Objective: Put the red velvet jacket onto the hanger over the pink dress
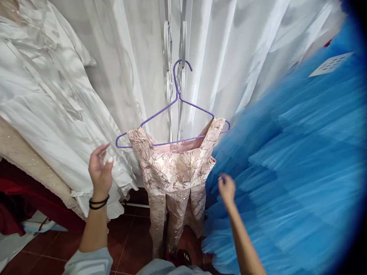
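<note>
A pale pink dress with a gold leaf pattern [183, 166] hangs by its wide straps from a purple hanger [163, 110]. The hanger's hook is at a white metal rack [183, 34]; whether it is hooked on is hard to tell. My left hand [100, 170], a black band at its wrist, is raised left of the dress below the hanger's left end, fingers apart and holding nothing. To the right of the bodice is my right hand [227, 188], close to the dress, its fingers curled and partly hidden; no held thing shows.
White dresses [57, 95] hang on the left, above dark red fabric [43, 202]. A big blue tulle gown [298, 164] fills the right, bearing a white tag [331, 64]. White curtains [223, 46] form the backdrop. Dark red tiles [132, 236] cover the floor.
</note>
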The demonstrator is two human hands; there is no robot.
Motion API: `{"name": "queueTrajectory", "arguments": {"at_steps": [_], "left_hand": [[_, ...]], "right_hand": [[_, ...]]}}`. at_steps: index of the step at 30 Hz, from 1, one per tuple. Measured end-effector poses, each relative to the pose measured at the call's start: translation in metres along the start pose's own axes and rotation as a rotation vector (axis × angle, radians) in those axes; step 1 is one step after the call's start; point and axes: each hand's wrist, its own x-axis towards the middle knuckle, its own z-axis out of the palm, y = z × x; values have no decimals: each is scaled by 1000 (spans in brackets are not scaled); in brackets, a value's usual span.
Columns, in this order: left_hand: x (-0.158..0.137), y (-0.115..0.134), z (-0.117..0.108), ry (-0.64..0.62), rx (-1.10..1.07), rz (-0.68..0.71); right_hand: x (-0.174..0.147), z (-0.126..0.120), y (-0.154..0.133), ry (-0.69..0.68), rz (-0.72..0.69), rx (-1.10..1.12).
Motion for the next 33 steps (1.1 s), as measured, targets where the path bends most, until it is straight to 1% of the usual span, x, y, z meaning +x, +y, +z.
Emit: {"name": "queueTrajectory", "arguments": {"at_steps": [2, 3, 4, 5, 6, 8, 10, 11, 12, 14, 15, 17, 19, 21, 23, 25, 26, 28, 29, 30, 32, 33], "left_hand": [[40, 31, 7, -73, 244, 221], [55, 42, 14, -139, 350, 298], [67, 50, 22, -208, 432, 347], [77, 53, 32, -278, 498, 372], [83, 53, 41, -343, 545, 376], [90, 47, 55, -433, 606, 351], [91, 37, 58, -441, 646, 324], [91, 32, 56, -419, 662, 314], [90, 27, 51, -391, 677, 307], [88, 17, 38, -330, 679, 283], [86, 11, 30, -300, 644, 247], [78, -3, 17, -221, 510, 124], [65, -21, 10, -129, 367, -25], [49, -41, 9, -68, 284, -177], [28, -60, 14, -54, 187, -359], [3, -76, 24, -107, 44, -537], [-13, -82, 30, -152, -23, -598], [-51, -92, 46, -260, -111, -661], [-74, -96, 54, -313, -135, -681], [-99, -99, 61, -363, -152, -706], [-154, -102, 73, -450, -169, -777], [-183, -101, 75, -466, -162, -818]], "right_hand": [[55, -19, -10, 186, 20, 27], [84, -30, -21, 241, -14, 56], [112, -39, -35, 255, -78, 88], [138, -47, -51, 238, -165, 132], [161, -53, -68, 188, -232, 140], [193, -57, -95, -13, -300, 151], [209, -57, -108, -225, -289, 141], [211, -58, -109, -288, -279, 132], [211, -60, -108, -312, -275, 125], [206, -66, -101, -282, -287, 122], [202, -70, -97, -265, -294, 127], [195, -78, -92, -246, -287, 140], [190, -82, -90, -217, -272, 136], [187, -81, -87, -220, -261, 94], [182, -75, -77, -309, -243, 17], [171, -62, -59, -391, -199, -36], [160, -53, -48, -402, -153, -46], [128, -28, -25, -384, -26, -51], [106, -12, -13, -384, 50, -62], [80, 5, -3, -397, 103, -79], [20, 37, 13, -474, 153, -100], [-14, 51, 19, -525, 181, -119]]}}
